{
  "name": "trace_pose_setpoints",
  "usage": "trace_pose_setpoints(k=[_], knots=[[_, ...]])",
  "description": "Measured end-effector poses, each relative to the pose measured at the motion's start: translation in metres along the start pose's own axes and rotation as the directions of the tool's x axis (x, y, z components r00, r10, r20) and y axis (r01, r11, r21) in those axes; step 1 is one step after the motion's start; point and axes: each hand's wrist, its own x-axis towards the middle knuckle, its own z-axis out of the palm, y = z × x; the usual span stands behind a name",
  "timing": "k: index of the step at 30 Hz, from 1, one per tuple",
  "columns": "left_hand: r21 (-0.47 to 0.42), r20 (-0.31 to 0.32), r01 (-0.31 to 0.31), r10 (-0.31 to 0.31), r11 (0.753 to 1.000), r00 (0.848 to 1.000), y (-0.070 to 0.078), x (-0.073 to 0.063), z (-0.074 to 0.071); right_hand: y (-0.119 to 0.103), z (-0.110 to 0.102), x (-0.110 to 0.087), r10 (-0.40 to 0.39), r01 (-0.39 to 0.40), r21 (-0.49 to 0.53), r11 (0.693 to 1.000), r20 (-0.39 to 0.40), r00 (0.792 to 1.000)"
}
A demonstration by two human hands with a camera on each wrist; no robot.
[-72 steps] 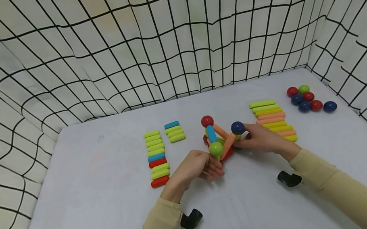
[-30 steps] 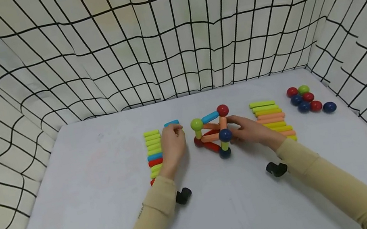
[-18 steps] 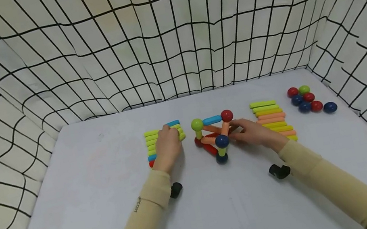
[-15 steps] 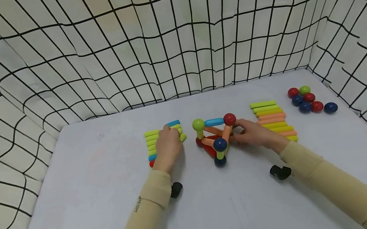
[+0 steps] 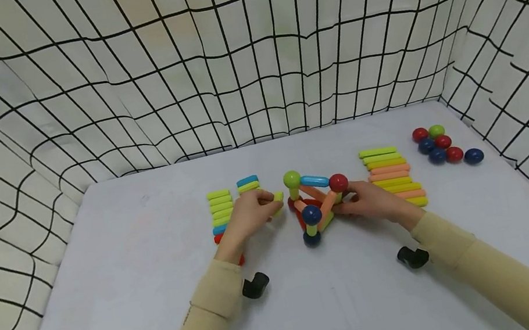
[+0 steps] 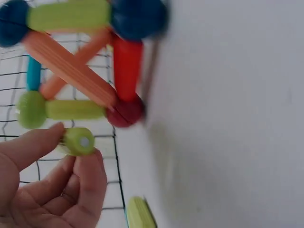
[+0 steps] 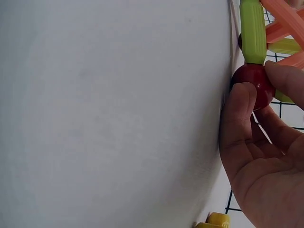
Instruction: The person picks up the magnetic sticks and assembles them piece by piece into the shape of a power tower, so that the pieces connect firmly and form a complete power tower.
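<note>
A frame of magnetic rods and balls (image 5: pixel 327 205) stands mid-table, with balls at its corners and rods in red, orange, blue and green. My left hand (image 5: pixel 253 213), just left of it, pinches a short yellow-green magnetic rod (image 6: pixel 78 141) between thumb and fingers. The left wrist view shows the rod's round end with a light spot, close to the frame's green ball (image 6: pixel 31 110) but apart from it. On the frame's right side my right hand (image 5: pixel 372 202) grips a low dark red ball (image 7: pixel 251 80) between thumb and fingers. That ball is hidden in the head view.
Short rods (image 5: pixel 221 207) lie in a column at left, beside a smaller group topped by a blue rod (image 5: pixel 247 180). Longer rods (image 5: pixel 392 182) are lined up at right. Several loose balls (image 5: pixel 437 156) lie further right. Black netting (image 5: pixel 257 80) encloses the table's back and sides.
My left hand has taken a yellow-green rod from the small group and brought it right, towards the frame. Held by my right hand, the frame has turned clockwise seen from above.
</note>
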Motion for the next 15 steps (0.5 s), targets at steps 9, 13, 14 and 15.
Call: trace_pose_setpoints(k=[9,13,14,15], knots=[[-0.591,0.112,0.114,-0.059,0.798,0.992,0.011,-0.018,0.014,0.002,0.002,0.0,0.019,-0.019,0.012,1.0,-0.002,1.0],[-0.669,0.092,0.138,-0.103,0.731,0.99,0.014,-0.021,0.019,0.001,0.002,0.0,0.008,-0.008,0.0,1.0,-0.001,1.0],[-0.682,0.088,0.144,-0.115,0.717,0.989,0.015,-0.022,0.02,0.001,0.002,0.0,0.005,-0.005,0.0,1.0,-0.002,1.0],[-0.693,0.087,0.151,-0.126,0.705,0.988,0.015,-0.022,0.02,0.001,0.002,0.0,0.001,-0.001,-0.003,1.0,-0.003,1.0]])
